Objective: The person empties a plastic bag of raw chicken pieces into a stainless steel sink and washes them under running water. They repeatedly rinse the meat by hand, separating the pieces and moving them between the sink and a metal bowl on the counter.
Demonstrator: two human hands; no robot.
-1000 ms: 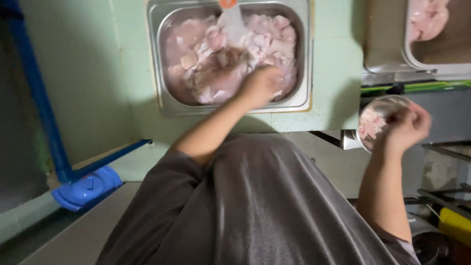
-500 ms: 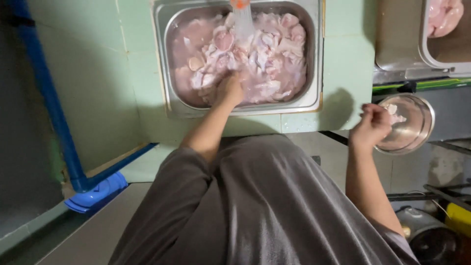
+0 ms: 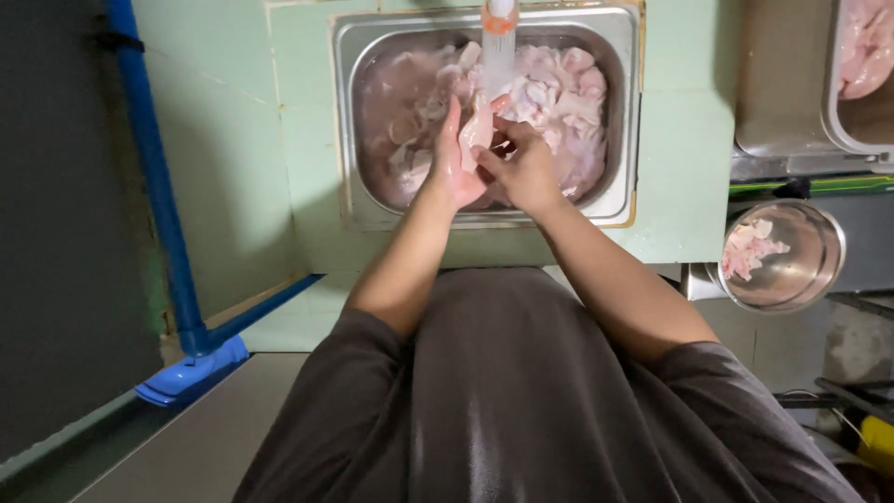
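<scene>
Right hand (image 3: 526,172) has left the bowl (image 3: 784,253) and joined the left hand (image 3: 456,158) over the sink (image 3: 622,112), both now clamped on one meat piece (image 3: 480,130) under the tap (image 3: 498,19) stream, so rinsing looks underway.

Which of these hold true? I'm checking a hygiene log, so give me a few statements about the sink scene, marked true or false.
1. Both hands hold one piece of raw chicken under the running tap. True.
2. The steel sink is empty. False: it is full of pale meat pieces.
3. The round metal bowl at the right holds some meat. True.
4. The left hand rests on the bowl. False: it is over the sink, against the right hand.
</scene>
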